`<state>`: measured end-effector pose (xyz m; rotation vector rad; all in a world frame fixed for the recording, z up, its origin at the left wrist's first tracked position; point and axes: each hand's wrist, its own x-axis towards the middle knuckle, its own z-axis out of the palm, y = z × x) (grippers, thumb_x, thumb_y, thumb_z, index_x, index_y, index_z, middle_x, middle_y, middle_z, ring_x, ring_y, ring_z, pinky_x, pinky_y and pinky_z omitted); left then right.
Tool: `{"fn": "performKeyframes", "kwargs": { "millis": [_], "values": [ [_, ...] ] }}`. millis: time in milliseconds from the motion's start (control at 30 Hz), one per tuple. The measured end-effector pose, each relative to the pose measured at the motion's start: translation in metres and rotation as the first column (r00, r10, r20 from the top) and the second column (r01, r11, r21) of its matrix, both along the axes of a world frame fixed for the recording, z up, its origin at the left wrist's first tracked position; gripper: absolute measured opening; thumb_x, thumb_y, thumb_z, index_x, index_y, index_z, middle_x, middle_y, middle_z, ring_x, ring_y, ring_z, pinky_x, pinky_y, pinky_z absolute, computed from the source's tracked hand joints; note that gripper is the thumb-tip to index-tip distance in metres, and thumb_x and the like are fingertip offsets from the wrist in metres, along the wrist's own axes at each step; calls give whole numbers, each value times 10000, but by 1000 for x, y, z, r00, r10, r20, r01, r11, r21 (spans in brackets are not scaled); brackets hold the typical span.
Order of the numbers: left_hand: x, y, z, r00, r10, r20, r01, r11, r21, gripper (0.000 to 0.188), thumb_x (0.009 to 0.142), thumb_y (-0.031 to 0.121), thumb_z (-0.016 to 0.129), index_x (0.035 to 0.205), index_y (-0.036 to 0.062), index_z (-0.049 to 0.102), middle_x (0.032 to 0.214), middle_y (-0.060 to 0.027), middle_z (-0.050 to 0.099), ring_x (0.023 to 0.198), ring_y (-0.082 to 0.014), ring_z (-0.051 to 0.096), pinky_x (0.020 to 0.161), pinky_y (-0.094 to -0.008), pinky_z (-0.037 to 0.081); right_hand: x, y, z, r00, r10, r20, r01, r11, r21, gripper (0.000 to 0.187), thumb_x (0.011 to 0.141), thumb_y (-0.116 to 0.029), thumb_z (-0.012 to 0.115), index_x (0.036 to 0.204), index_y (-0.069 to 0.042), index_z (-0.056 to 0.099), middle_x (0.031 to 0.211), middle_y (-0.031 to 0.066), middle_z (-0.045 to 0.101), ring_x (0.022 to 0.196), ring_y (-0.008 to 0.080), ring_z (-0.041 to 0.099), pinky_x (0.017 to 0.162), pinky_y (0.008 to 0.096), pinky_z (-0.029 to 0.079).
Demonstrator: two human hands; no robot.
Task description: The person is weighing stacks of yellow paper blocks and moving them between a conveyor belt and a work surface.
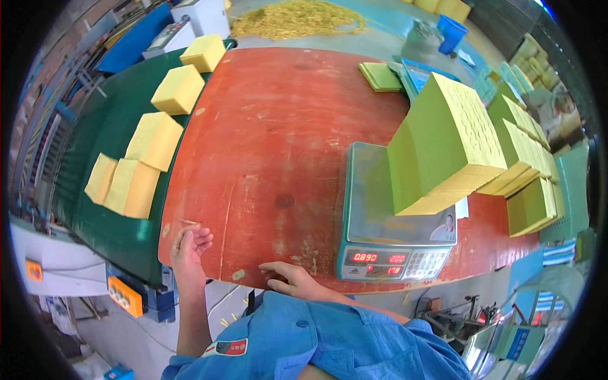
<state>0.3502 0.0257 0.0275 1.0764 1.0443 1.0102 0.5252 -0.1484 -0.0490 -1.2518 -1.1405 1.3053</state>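
Note:
My left hand (192, 250) is over the near left corner of the red table (266, 145). Its fingers are curled, with thumb and forefinger together. A thin pale sliver (188, 221) shows at the fingertips; whether it is gripped or lies on the table is unclear. My right hand (288, 278) rests at the table's near edge, fingers loosely stretched and holding nothing. To its right is a digital scale (396, 261) with lit red figures. A tall block of stacked yellow sheets (437, 152) stands on the scale's pan, apart from both hands.
Several yellow blocks (178, 88) sit along the green conveyor belt (101, 126) at the left. More yellow stacks (525, 158) crowd the right side. A small pile of yellow-green sheets (380, 76) lies at the table's far right, near a blue tray (421, 73). Yellow scraps (297, 19) cover the floor beyond.

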Motion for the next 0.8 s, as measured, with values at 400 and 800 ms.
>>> {"fn": "performKeyframes", "kwargs": {
  "millis": [400, 800],
  "values": [
    [17, 83, -20, 978, -207, 28, 207, 978, 19, 213, 987, 194, 525, 1043, 16, 628, 940, -116, 684, 841, -192, 674, 760, -309, 545, -19, -4, -32, 829, -418, 373, 304, 895, 327, 191, 838, -5, 679, 1029, -20, 678, 1142, 170, 644, 1018, 296, 650, 852, 355, 531],
    [-29, 100, -39, 993, -89, 75, 93, 994, -56, 237, 984, 240, 540, 1049, 29, 626, 962, -89, 679, 863, -166, 669, 762, -299, 540, -23, 19, -39, 750, -519, 410, 389, 848, 361, 162, 784, 83, 650, 910, -8, 694, 998, 168, 671, 910, 252, 666, 791, 321, 535]
  ]
}}
